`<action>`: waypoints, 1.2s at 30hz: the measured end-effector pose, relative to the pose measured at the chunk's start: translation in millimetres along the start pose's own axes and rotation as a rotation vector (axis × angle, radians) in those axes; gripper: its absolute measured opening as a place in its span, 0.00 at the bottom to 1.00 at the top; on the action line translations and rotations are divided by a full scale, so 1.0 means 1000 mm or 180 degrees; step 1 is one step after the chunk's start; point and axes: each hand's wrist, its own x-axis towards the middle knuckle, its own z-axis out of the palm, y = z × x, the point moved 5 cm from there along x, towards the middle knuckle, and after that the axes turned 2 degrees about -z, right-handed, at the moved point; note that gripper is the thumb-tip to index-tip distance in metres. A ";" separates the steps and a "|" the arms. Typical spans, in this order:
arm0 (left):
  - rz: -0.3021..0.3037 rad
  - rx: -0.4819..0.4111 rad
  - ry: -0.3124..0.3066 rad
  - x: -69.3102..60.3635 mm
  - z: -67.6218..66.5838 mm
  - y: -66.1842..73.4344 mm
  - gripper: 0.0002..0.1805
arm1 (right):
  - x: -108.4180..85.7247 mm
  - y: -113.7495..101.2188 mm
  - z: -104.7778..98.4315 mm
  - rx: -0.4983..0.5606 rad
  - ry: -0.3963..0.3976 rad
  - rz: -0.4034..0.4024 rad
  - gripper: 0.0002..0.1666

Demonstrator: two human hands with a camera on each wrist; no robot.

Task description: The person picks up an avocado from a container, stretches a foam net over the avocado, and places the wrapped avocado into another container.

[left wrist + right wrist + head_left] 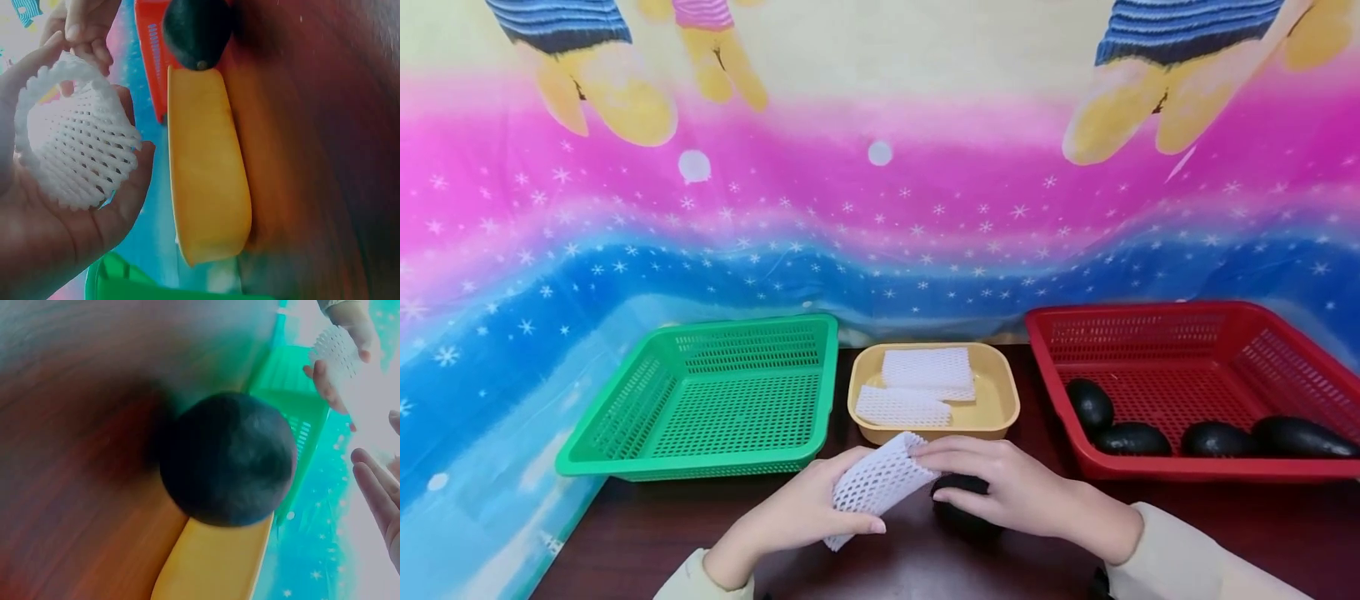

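Observation:
My left hand (808, 504) grips a white foam net sleeve (880, 483), its fingers and thumb curled round it. In the left wrist view the round mouth of the sleeve (81, 137) faces the camera. Over the far end of the sleeve reach the fingers of my right hand (1018, 487), fairly straight, with the thumb apart from them. A dark oval fruit (966, 508), avocado-like, lies on the table below the right hand, which partly hides it. The right wrist view shows this fruit (228, 459) close up, beside the hand rather than in its grasp.
Behind the hands stands a yellow tray (1007, 417) holding more white foam sleeves (925, 371). To its left is a green basket (692, 467). On the right, a red basket (1150, 467) contains several dark fruits (1135, 439). A patterned cloth (880, 225) hangs behind.

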 end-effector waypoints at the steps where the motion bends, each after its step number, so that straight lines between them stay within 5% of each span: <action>1: -0.0022 0.0018 0.0026 -0.001 -0.002 0.000 0.31 | -0.001 0.000 -0.002 -0.0001 -0.0011 0.0046 0.25; 7: -0.0155 0.0148 0.0159 -0.009 -0.016 -0.005 0.31 | -0.010 0.002 -0.014 0.0000 -0.0112 0.0342 0.27; 11: -0.0145 0.0176 0.0153 -0.018 -0.021 -0.011 0.30 | -0.025 0.003 -0.018 -0.0040 -0.0324 0.0783 0.30; 20: 0.0110 0.0300 0.0236 -0.027 -0.022 -0.022 0.28 | -0.070 0.014 -0.014 -0.0272 -0.0557 0.1686 0.36; 30: 0.0110 0.0653 0.0427 -0.024 -0.013 -0.031 0.26 | -0.083 0.021 0.009 -0.0224 -0.0563 0.1700 0.43; 36: -0.0017 0.0872 0.0617 -0.021 -0.011 -0.034 0.30 | -0.081 0.029 0.015 0.0427 -0.0534 0.1932 0.39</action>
